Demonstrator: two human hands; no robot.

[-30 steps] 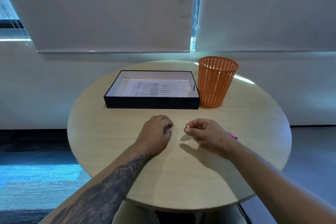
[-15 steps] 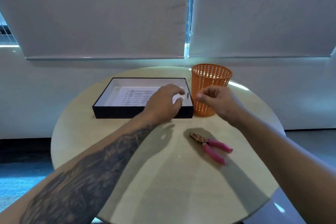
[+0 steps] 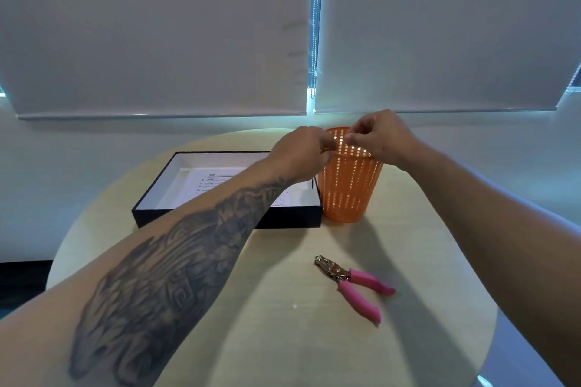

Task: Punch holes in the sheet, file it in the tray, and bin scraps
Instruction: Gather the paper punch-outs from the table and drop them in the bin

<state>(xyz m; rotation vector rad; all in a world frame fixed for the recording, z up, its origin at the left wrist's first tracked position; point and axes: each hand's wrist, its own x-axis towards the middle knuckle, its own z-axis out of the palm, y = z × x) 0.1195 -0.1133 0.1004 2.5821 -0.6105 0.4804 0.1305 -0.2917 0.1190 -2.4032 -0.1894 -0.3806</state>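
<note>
A round pale wooden table [image 3: 283,339] stands before a white wall with two closed grey blinds [image 3: 157,28]. On the left, the black tray [image 3: 226,218] lies on the table with the printed sheet [image 3: 213,182] already inside it, partly hidden by the tattooed left forearm. The left hand [image 3: 301,154] reaches over the tray's right end to the rim of the orange bin [image 3: 345,195], its fingers closed to a pinch; the scraps, if it holds any, are too small to see. I judge such paper dots are very light and easily blown away, so they need a fingertip pinch released low over the opening. The right hand [image 3: 380,135] hovers above the bin, also pinched. Nearer on the right, the pink-handled hole punch [image 3: 355,286] lies free, and a tiny white speck [image 3: 294,306] lies beside it.
</note>
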